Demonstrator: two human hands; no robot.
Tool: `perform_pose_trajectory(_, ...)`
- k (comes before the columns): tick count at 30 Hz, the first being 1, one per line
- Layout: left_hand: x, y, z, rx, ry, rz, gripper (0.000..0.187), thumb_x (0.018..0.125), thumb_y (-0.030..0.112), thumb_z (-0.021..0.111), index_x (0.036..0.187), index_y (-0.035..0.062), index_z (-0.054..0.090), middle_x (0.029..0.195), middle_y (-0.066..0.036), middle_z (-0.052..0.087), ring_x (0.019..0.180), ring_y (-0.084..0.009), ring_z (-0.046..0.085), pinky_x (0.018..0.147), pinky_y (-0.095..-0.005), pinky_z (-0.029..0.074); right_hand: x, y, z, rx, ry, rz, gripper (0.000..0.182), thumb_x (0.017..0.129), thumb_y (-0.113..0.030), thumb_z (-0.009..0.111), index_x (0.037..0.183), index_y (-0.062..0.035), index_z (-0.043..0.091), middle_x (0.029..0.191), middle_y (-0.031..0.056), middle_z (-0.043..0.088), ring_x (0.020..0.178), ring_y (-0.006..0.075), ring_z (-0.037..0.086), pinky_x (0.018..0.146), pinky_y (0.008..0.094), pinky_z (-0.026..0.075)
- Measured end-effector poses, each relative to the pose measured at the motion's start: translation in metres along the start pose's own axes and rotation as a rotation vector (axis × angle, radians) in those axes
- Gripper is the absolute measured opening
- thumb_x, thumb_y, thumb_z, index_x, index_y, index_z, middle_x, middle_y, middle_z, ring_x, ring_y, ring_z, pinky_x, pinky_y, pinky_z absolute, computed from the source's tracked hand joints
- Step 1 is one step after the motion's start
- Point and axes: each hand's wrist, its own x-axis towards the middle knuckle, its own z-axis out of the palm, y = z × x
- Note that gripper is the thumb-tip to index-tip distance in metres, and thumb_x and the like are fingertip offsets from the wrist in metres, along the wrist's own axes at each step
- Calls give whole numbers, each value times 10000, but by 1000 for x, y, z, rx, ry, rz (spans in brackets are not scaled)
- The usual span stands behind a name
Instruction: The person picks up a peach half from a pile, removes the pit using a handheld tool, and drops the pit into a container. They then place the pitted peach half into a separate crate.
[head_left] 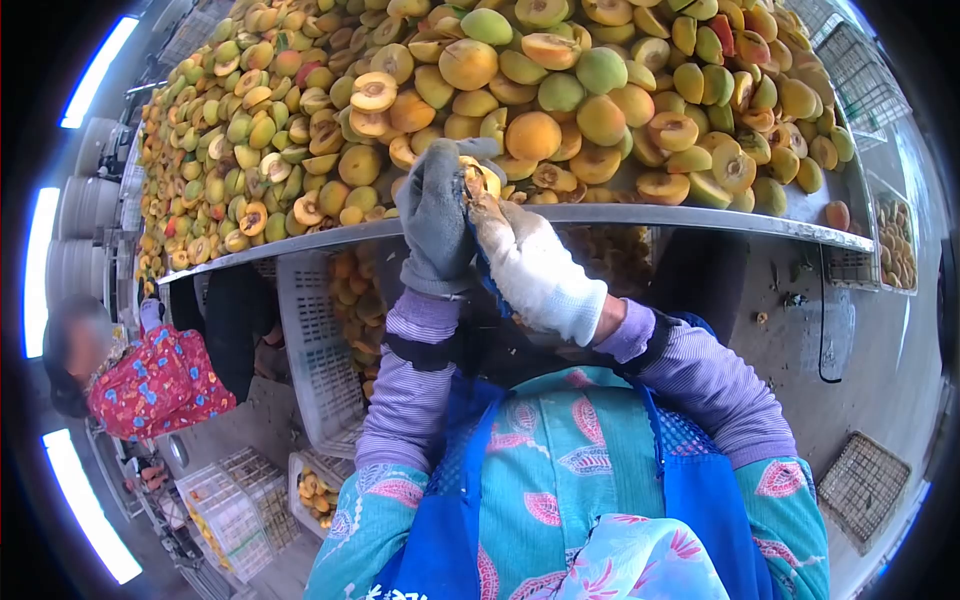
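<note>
The gloved fingers of the left hand (435, 215), in grey, are curled round one side of a piece of yellow fruit (489, 180), while those of the right hand (535, 265), in white with brown-stained tips, close in on it from the other. Gripped from both sides, the piece probably cannot roll or slip, wet as its flesh may be. A narrow dark and blue thing shows between the palms (whether it is a tool or a strap, I cannot tell).

Both hands meet just above the near edge of the table (560, 214), likely so that the elbows can stay bent and the piece sits close to the eyes. Dark bands (420, 352) circle the purple sleeves, seemingly to hold the cloth back from the gloves.

Beyond the fingers, whole and halved fruit (468, 64) lies heaped across the table, its front rows within easy reach; the metal rim probably checks stray pieces. Below, a pale crate (312, 345) stands near the person's left side, by more fruit under the edge, handy without a step. Farther left, another person in a red patterned garment (165, 385) is beside the table.
</note>
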Motion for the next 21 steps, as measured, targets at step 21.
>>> perform_pose_trajectory(21,15,-12,-6,-389,-363,-493,458,985,383,489,1047,-43,646,857,-138,680,740,-211,644,686,-313,537,-4,27,-3,1359,-707,289,452,958,-563,473,882,-122,540,547,-2,423,402,128,363,431,299,328)
